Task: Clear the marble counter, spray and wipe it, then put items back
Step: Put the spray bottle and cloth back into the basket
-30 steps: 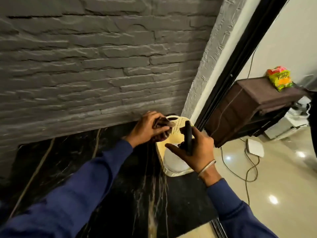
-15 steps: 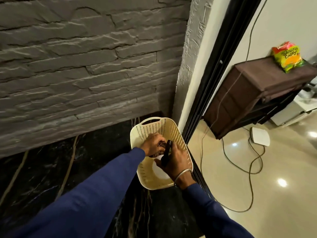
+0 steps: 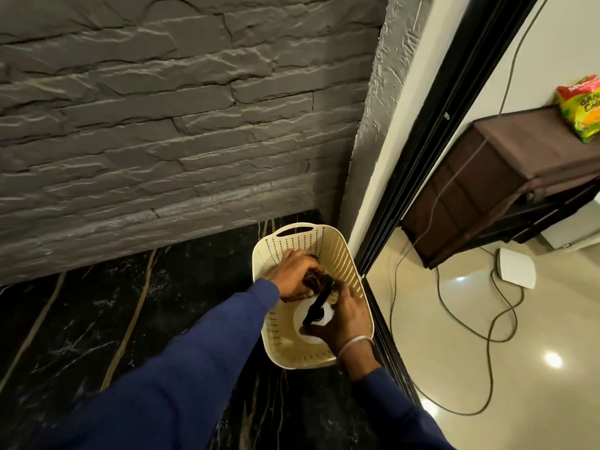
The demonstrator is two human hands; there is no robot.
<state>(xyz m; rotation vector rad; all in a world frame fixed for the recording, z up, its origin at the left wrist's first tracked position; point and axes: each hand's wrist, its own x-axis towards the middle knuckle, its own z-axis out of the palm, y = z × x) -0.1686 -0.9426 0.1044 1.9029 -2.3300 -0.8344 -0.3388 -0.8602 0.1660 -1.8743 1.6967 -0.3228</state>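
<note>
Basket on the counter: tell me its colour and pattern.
The basket is cream, its walls perforated with rows of small holes; the head view shows it.

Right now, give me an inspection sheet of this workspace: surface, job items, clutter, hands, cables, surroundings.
Surface: black marble counter with pale veins; bare apart from the basket.
Job's things: cream perforated basket stands in the counter's far right corner by the stone wall; a white round item lies inside it.
Clutter: nothing seen on the counter.
Hands: left hand inside the basket, closed on a dark brown object, too dark to identify; right hand inside the basket, gripping a slim black object.
Cables: dark cable looped on the glossy floor; thin cord hangs against the brown cabinet.
Surroundings: snack packet on the cabinet; white flat device on the floor.
</note>
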